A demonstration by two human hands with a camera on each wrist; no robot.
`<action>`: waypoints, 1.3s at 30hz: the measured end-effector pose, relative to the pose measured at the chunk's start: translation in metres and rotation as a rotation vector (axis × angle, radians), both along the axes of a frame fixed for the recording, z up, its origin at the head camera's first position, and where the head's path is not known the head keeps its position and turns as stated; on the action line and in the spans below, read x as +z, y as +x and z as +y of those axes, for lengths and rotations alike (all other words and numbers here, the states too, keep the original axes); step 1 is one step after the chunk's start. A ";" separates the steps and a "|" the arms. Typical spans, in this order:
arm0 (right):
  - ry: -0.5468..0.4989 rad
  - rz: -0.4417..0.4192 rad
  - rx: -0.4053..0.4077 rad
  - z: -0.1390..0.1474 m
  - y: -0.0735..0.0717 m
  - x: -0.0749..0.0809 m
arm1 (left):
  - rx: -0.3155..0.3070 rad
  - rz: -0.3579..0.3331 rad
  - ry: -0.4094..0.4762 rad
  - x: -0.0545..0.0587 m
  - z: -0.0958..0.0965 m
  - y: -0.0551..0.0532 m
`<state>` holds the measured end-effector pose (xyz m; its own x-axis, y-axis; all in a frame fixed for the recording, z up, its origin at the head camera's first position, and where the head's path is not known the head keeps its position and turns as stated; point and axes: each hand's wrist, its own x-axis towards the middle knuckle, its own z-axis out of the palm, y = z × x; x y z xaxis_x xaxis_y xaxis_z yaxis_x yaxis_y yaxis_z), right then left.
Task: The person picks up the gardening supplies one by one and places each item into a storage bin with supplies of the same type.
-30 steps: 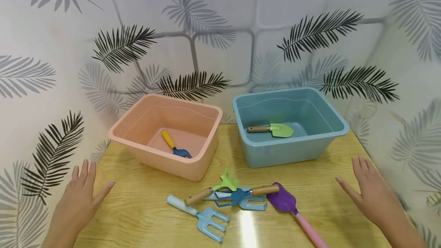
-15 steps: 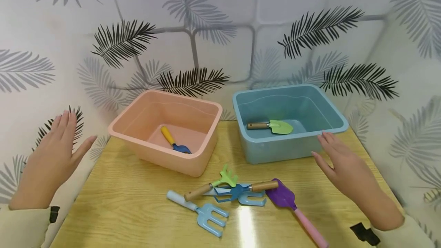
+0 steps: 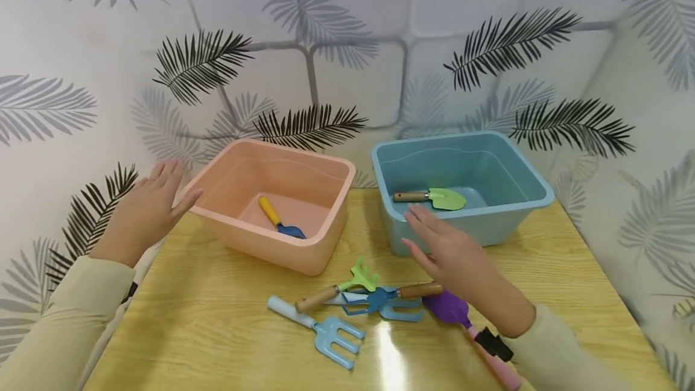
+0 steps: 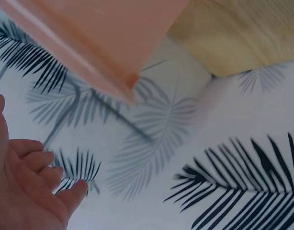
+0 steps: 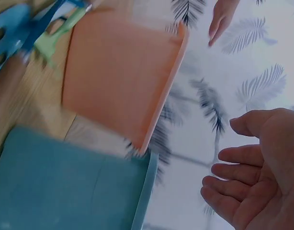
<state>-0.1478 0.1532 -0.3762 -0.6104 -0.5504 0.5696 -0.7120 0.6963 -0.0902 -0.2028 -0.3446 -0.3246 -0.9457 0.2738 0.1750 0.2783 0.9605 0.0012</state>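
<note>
My left hand (image 3: 145,210) hovers beside the left end of the pink bin (image 3: 326,252), fingers extended and holding nothing. In front of the blue bin (image 3: 521,219) my right hand (image 3: 453,255) hangs in the air, its fingers loosely straight and nothing in its grasp. Inside the pink bin lies a small blue tool with a yellow handle (image 3: 269,210). A green trowel (image 3: 446,199) with a wooden handle rests in the blue bin. Below my right hand and forearm lies a purple shovel (image 3: 446,308), its pink handle partly hidden by the arm.
On the wooden table (image 3: 217,330) lie a light blue hand fork (image 3: 331,336), a green rake (image 3: 365,275) with a wooden handle and a dark blue cultivator (image 3: 377,298). Another light blue fork (image 3: 404,314) is partly covered by them. A leaf-patterned sheet (image 3: 358,83) surrounds the table.
Both hands have risen from the sides of the table and moved inward. The right has travelled left to the front of the blue bin, the left toward the pink bin. The tools have stayed put.
</note>
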 end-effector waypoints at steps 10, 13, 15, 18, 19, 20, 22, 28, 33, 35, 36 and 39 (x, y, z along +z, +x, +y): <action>0.131 -0.147 0.074 -0.073 -0.003 -0.002 | -0.014 -0.147 0.071 -0.027 0.010 -0.052; 0.139 -0.158 0.062 -0.089 -0.011 -0.006 | -0.024 -0.200 0.090 -0.030 0.014 -0.063; 0.144 -0.158 0.043 -0.099 -0.016 -0.010 | -0.036 -0.231 0.102 -0.031 0.016 -0.069; 0.157 -0.190 0.019 -0.114 -0.022 -0.016 | -0.030 -0.275 0.108 -0.034 0.018 -0.076; 0.169 -0.200 0.011 -0.118 -0.023 -0.018 | -0.023 -0.279 0.102 -0.035 0.017 -0.078; 0.176 -0.207 0.008 -0.122 -0.024 -0.021 | -0.017 -0.283 0.100 -0.037 0.018 -0.079; 0.193 -0.201 -0.002 -0.130 -0.024 -0.025 | -0.002 -0.273 0.096 -0.041 0.017 -0.081; 0.133 -0.148 -0.032 -0.140 -0.024 -0.035 | 0.015 -0.232 0.086 -0.055 0.013 -0.085; 0.053 -0.163 -0.034 -0.139 -0.025 -0.036 | 0.032 -0.217 0.072 -0.059 0.013 -0.086; 0.039 -0.173 -0.037 -0.139 -0.025 -0.036 | 0.044 -0.216 0.072 -0.059 0.015 -0.085; 0.036 -0.174 -0.039 -0.139 -0.025 -0.036 | 0.051 -0.214 0.074 -0.059 0.016 -0.084; 0.049 -0.156 -0.061 -0.140 -0.024 -0.039 | 0.056 -0.208 0.070 -0.062 0.016 -0.083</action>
